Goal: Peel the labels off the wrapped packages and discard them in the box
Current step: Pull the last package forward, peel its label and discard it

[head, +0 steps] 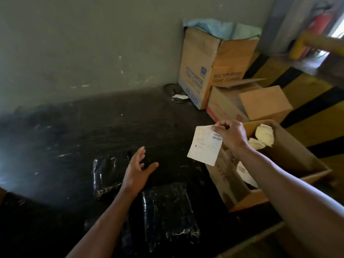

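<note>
My right hand point(230, 135) pinches the top corner of a white shipping label point(203, 147), which hangs in the air just left of the open cardboard box point(296, 155). The box holds several crumpled white labels point(264, 135). My left hand point(137, 169) hovers open, fingers spread, over the dark floor. Two black plastic-wrapped packages lie there: one point(108, 174) partly under my left hand, another point(167, 211) nearer me between my forearms.
A tall brown carton point(201, 66) with blue plastic inside stands against the grey wall. A smaller open carton point(247, 103) sits beside it. Yellow-and-black floor stripes point(312, 116) run at the right, with a red extinguisher point(320, 21) beyond. A floor drain point(173, 92) lies near the wall.
</note>
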A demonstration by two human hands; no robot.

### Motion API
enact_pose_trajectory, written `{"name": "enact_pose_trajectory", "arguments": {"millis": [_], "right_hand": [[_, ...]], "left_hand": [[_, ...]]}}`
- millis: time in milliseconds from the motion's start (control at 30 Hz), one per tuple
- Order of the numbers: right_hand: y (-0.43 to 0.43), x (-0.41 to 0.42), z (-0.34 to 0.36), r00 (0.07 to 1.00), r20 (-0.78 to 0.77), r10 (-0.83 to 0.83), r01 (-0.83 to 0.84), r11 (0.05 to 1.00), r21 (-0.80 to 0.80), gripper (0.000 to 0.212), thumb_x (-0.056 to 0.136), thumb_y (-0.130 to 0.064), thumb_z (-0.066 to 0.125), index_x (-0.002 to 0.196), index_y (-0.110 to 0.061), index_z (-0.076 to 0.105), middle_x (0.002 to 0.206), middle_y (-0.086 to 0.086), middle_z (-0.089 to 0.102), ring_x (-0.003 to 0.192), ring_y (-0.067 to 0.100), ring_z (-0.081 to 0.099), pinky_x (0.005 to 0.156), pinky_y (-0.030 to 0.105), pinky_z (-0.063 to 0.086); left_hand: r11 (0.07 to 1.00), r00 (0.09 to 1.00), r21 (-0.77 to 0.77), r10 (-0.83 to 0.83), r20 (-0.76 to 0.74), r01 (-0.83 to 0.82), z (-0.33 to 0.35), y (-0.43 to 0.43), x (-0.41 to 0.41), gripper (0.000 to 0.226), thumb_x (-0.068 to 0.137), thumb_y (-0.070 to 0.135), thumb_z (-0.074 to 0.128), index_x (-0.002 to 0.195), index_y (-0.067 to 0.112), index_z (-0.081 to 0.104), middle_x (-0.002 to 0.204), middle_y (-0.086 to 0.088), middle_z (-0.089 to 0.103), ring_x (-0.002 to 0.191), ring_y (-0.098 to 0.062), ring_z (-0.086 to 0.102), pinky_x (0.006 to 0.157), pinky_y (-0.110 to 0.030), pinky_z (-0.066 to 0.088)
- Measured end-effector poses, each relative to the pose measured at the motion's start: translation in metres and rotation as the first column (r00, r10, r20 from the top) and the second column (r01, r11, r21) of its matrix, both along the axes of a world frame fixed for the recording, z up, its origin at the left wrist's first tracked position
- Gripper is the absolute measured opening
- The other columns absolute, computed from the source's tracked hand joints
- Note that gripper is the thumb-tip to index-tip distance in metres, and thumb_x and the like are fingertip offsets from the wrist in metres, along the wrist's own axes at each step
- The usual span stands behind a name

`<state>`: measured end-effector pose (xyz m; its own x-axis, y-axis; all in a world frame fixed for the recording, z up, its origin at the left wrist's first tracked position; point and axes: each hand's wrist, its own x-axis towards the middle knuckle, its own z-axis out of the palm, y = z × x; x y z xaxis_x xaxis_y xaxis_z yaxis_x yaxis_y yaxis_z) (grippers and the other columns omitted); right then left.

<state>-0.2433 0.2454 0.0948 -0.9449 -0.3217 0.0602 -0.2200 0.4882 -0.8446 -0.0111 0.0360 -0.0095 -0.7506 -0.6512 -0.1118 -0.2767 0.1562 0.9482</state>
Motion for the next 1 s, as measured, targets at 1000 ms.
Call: {"name": "enact_pose_trajectory", "arguments": {"millis": [1000], "right_hand": [[0.184,-0.093,-0.094,0.992,0.044,-0.119,0.098,0.937,0.334,0.018,0.081,-0.015,0.082,0.093,-0.015,0.068,0.097,0.003,0.068,0.086,0.022,0.067,0.072,0.039,0.059]], "left_hand": [[0.883,0.914,-0.250,-0.354,0.201,0.397,-0.005,0.228,-0.157,0.121,0.076,0.057,0.077,0.159,0.018,-0.003,0.167,0.003,-0.001,0.152,-0.018,0.006,0.121,-0.049,0.020]]}}
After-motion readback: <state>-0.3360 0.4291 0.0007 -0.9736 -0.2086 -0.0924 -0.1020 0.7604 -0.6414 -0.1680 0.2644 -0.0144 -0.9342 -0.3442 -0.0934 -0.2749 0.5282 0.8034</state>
